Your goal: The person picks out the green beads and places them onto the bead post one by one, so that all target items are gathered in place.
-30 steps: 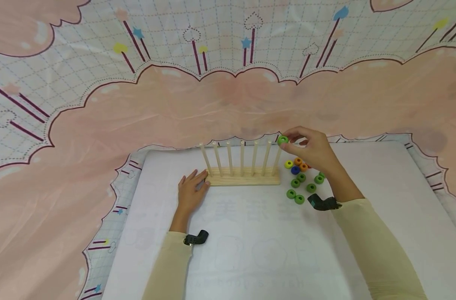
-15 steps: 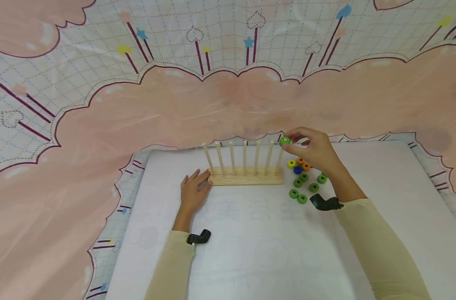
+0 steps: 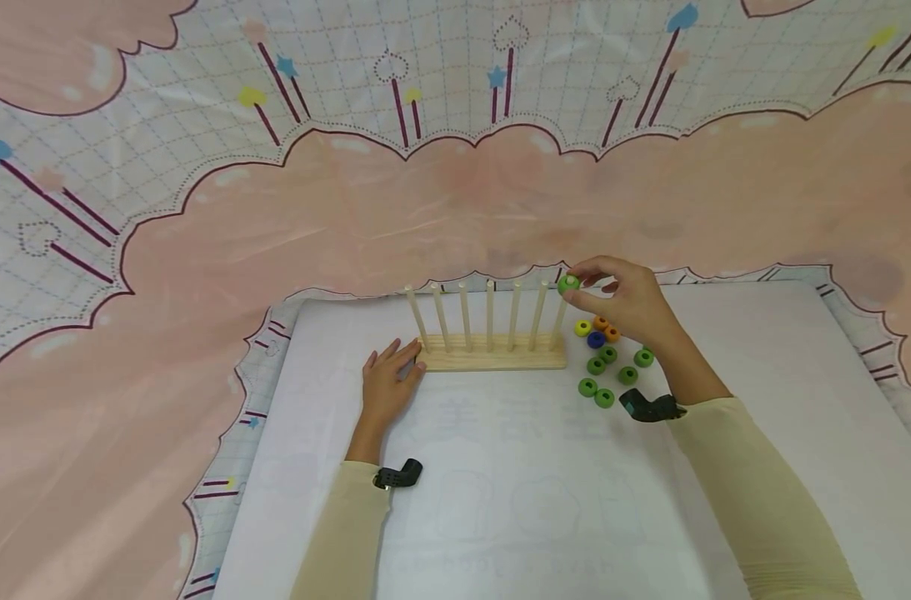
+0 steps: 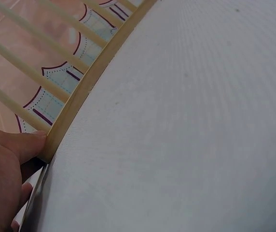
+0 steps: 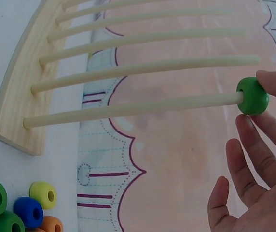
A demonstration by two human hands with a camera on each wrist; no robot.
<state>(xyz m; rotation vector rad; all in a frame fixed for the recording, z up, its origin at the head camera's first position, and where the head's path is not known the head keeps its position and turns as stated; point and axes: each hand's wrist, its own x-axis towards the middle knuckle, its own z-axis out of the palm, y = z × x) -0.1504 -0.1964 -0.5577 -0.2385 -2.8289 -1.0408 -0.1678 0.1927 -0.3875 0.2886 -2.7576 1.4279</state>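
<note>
A wooden stand has a row of several upright pegs on a flat base. My right hand pinches a green bead between thumb and fingertips at the top of the rightmost peg. In the right wrist view the peg's tip enters the bead's hole, while the other fingers are spread below. My left hand rests at the left end of the base, its fingers mostly straight. In the left wrist view the thumb touches the base's corner. The pegs carry no other beads.
Right of the stand lie several loose green beads, a yellow bead, a blue bead and orange beads. All lie on a white table. A patterned pink cloth hangs behind it.
The green bead in my right hand has come onto the tip of the rightmost peg, which now shows through its hole. My left hand stays at the stand's end.
</note>
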